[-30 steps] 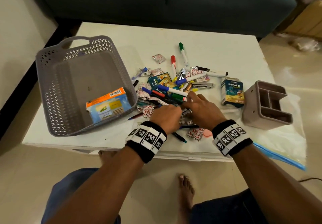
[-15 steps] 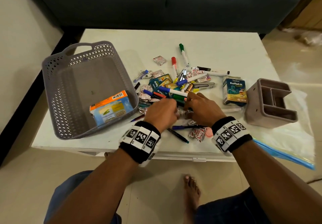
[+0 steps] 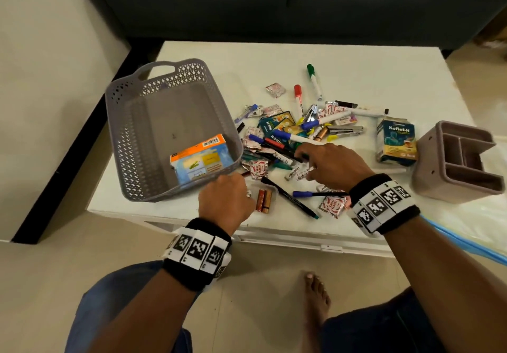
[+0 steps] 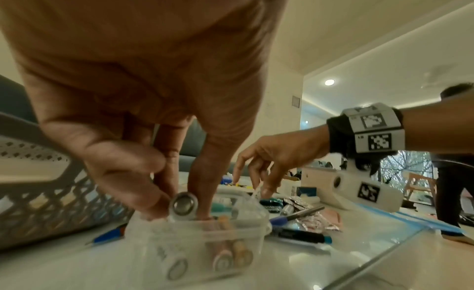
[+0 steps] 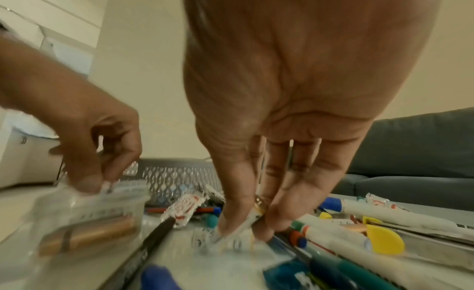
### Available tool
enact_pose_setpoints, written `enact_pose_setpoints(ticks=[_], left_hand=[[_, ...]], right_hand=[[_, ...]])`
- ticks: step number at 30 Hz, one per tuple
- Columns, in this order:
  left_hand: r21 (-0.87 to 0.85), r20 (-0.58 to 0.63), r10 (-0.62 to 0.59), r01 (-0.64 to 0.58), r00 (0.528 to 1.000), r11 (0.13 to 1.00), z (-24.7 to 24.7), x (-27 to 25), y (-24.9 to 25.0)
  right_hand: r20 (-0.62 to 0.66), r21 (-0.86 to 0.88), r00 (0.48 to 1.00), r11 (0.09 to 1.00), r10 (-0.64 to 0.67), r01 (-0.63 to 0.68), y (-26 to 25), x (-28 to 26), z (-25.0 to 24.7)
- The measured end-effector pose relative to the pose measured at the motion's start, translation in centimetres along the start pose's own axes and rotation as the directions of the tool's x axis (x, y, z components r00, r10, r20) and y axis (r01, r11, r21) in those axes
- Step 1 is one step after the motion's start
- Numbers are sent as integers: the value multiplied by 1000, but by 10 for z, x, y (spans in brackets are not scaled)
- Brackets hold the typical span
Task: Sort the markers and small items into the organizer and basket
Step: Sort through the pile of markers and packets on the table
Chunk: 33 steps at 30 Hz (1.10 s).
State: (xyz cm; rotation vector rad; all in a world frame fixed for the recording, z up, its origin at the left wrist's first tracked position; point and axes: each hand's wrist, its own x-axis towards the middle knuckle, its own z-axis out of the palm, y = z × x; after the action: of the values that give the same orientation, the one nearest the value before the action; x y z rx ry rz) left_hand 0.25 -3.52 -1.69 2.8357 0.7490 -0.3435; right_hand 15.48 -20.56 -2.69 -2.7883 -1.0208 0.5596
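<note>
Clear plastic is the weak point: the small battery tub (image 4: 197,239) is sitting near the front edge of the table (image 3: 356,78), just beside the grey basket (image 3: 131,138), and we are judging that a clumsy push from our left hand (image 3: 225,201) could tip it or slide it off, spilling the batteries already lying inside. In the left wrist view our left fingers (image 4: 128,185) are curling narrowly round one more battery (image 4: 183,205), pinching it at the tub's rim. Our right hand (image 3: 333,164) is reaching into the pile of markers (image 3: 290,144) and foil sachets, its fingers (image 5: 238,203) closing tightly on a small white wrapped item (image 5: 246,223) that we cannot name; dragging it could be scattering neighbouring markers. Off to the right, the compartmented organizer (image 3: 461,166) is holding nothing that we can see, while the basket is holding one orange-and-blue box (image 3: 200,157).
</note>
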Motion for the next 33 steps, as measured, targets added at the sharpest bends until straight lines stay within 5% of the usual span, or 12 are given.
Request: enact_pose_setpoints(ticks=[9,18,22,25,28,33], left_hand=[[6,-103,136,-136,985,991,15,5,3],[3,-50,201,-201,978,980,22,14,-2],[-161,-68,191,-199,979,967,16,19,-4],[-377,-129,98,-140,987,916,-2,28,-15],[-485,-166,14,-94,986,869,-15,34,-31],[-504,-59,62,-84,996,859,-17,30,-40]], right_hand=[[134,3,985,994,-109,109,-9,14,7],[-13,-122,985,978,-173,170,-17,15,21],[-57,-19,972,974,-228,228,-20,12,9],[-97,73,921,920,-377,384,-36,6,-2],[-67,-15,835,837,-547,547,-58,1,3],[85,-124,801,791,-593,599,-72,2,29]])
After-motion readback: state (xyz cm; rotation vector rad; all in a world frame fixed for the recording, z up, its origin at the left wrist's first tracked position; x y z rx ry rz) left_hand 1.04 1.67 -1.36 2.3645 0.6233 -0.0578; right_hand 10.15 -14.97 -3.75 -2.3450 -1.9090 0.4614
